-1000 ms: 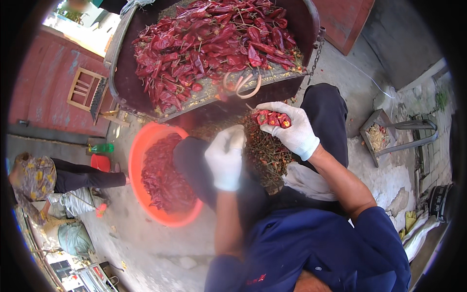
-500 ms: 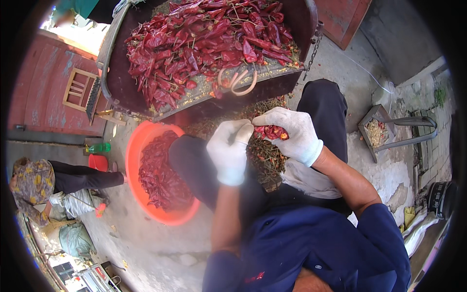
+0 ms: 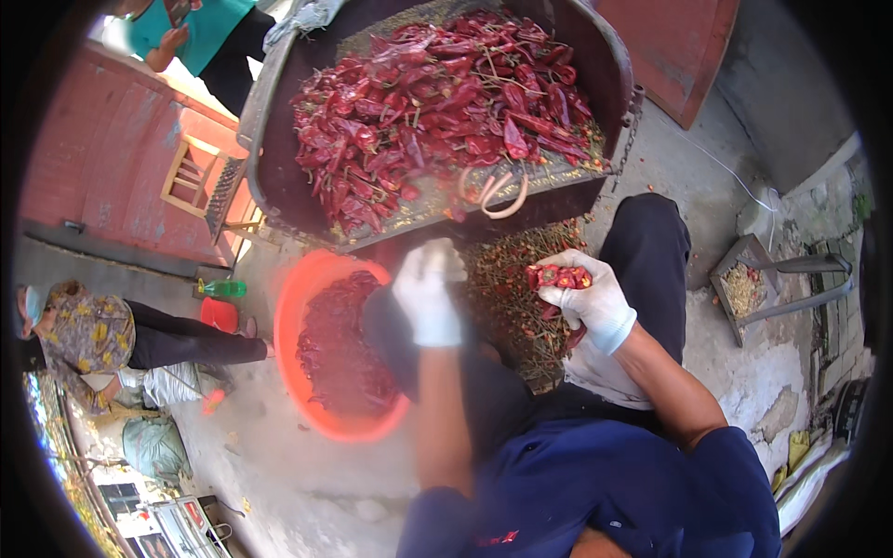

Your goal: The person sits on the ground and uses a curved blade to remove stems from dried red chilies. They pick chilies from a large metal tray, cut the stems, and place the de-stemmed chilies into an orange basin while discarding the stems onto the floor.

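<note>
My right hand (image 3: pixel 600 299), in a white glove, is closed around a bunch of dried red chilies (image 3: pixel 561 276), their cut-looking ends facing left. To its left my gloved left hand (image 3: pixel 430 293) is apart from the bunch, over my knee. Its fingers are curled together and somewhat blurred; anything between them is hidden. Beyond both hands, a large dark metal cart (image 3: pixel 605 88) holds a heap of dried red chilies (image 3: pixel 437 102) with stems. An orange tub (image 3: pixel 290 312) of red chilies stands left of my left knee. Loose stems and chili bits (image 3: pixel 521 251) lie between my legs.
A beige looped cord (image 3: pixel 505 197) hangs on the cart's near edge. At right lies a metal dustpan (image 3: pixel 741 296) with debris. A person in a patterned top (image 3: pixel 88 325) is at far left near a red bucket (image 3: pixel 219 314); another person in green (image 3: pixel 219 37) is at upper left.
My hands have moved apart, the left coming away from the chili bunch while the right keeps it. The view has shifted, and more of the person in green shows.
</note>
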Demonstrator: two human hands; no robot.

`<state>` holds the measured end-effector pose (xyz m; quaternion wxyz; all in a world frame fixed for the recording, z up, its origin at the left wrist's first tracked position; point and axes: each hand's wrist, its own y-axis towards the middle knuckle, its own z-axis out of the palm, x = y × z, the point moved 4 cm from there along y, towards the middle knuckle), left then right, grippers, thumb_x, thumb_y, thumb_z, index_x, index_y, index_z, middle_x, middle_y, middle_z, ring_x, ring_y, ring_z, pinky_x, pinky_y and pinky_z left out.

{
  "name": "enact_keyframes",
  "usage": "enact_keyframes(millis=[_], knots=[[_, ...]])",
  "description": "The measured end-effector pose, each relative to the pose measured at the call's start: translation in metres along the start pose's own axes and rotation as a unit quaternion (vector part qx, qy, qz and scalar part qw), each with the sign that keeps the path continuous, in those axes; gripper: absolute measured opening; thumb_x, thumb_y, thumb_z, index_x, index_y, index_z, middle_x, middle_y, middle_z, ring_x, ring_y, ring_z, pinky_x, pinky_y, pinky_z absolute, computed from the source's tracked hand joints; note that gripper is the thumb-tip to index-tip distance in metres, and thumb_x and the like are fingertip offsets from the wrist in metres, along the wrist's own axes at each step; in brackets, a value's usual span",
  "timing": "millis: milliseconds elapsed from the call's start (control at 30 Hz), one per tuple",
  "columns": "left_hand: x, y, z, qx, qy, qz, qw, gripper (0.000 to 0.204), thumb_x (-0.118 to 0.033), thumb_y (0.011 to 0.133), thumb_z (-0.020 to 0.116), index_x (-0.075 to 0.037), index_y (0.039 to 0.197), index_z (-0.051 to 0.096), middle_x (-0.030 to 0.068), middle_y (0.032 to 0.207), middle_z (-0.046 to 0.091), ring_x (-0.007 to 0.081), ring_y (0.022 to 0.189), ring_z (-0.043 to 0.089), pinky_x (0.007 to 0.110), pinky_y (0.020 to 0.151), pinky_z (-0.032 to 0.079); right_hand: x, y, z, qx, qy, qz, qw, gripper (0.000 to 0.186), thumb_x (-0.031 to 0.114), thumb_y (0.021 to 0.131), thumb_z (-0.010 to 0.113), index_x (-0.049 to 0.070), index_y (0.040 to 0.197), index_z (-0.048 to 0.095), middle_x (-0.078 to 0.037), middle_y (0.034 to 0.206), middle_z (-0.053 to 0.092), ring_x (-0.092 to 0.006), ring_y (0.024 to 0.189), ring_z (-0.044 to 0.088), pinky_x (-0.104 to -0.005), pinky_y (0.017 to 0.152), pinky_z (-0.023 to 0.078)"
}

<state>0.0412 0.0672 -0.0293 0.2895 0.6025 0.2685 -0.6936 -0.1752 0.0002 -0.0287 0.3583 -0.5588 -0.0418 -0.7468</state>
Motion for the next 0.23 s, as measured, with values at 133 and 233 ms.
enact_keyframes(millis=[133,233], knots=[[0.000,-0.004,0.019,0.016,0.157,0.024,0.987,0.035,-0.004,0.089,0.070,0.002,0.123,0.066,0.0083,0.114,0.071,0.0147,0.103,0.065,0.028,0.095,0.050,0.029,0.020,-0.020,-0.007,-0.127,-0.045,0.991,0.025,0.002,0.084,0.076,0.007,0.108,0.068,0.001,0.073,0.065,-0.0022,0.050,0.050,-0.0198,0.040,0.036],[-0.009,-0.006,0.006,0.015,0.238,0.014,0.971,0.036,-0.010,0.089,0.073,-0.003,0.124,0.067,0.0056,0.115,0.072,0.0151,0.105,0.065,0.029,0.098,0.048,0.040,0.036,-0.006,0.019,-0.170,-0.058,0.984,0.026,0.001,0.085,0.074,0.007,0.109,0.068,0.000,0.075,0.066,-0.0032,0.052,0.053,-0.0203,0.041,0.039]])
